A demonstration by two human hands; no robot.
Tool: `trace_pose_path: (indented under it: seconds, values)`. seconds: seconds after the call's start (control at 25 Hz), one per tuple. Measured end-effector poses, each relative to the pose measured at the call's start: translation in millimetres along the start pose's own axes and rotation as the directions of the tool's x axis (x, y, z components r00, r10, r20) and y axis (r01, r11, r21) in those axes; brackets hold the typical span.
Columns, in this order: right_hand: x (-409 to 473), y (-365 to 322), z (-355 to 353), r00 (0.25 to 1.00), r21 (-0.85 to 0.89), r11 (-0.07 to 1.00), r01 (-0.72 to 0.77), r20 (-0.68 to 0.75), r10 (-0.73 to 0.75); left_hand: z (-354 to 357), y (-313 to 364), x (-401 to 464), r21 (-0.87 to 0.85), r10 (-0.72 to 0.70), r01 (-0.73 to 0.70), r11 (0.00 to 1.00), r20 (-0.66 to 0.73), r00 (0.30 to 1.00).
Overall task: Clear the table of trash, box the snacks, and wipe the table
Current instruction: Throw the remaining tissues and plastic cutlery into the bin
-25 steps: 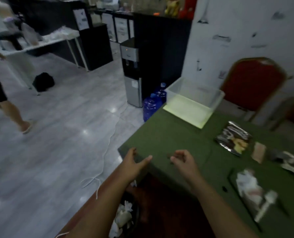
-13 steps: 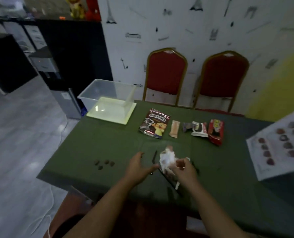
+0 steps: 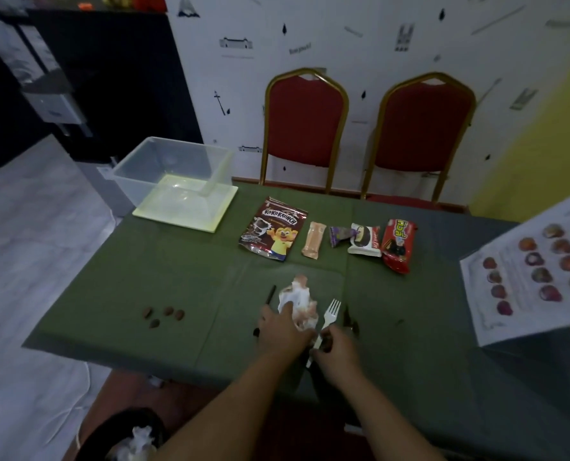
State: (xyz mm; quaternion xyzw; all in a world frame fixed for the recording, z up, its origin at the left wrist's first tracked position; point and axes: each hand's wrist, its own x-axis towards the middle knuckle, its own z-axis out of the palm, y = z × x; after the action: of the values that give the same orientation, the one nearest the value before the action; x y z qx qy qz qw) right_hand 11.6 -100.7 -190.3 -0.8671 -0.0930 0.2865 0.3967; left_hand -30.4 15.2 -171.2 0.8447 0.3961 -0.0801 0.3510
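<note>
While the snacks (image 3: 327, 239) are waiting unboxed, the left hand (image 3: 282, 331) is clutching crumpled tissue (image 3: 298, 302) and the right hand (image 3: 335, 351) is pinching the plastic fork (image 3: 328, 319); binning looks next.

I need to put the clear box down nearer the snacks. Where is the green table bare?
Bare cloth lies between the clear box, the Koko Krunch bag and the brown crumbs, and right of the fork up to the printed sheet. It is crowded around the crumpled tissue.

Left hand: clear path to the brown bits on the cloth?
Probably yes. The left hand rests on the crumpled tissue; only bare green cloth lies between it and the brown bits to its left.
</note>
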Motion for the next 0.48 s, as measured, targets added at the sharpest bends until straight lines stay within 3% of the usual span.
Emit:
trace_pose_path:
  seconds: [0.24, 0.4, 0.48]
  values:
    - [9, -4, 4, 0.997, 0.049, 0.997, -0.051, -0.055, 0.054, 15, 0, 16, 0.112, 0.108, -0.095, 0.989, -0.115, 0.987]
    - [13, -1, -4, 0.989, 0.08, 0.988, -0.129, -0.066, 0.135, 22, -3, 23, 0.036, 0.122, -0.118, 0.992, -0.157, 0.98]
    - [17, 3, -7, 0.984, 0.106, 0.981, -0.162, -0.055, 0.168, 23, -5, 27, -0.093, 0.084, -0.102, 0.99, -0.179, 0.98]
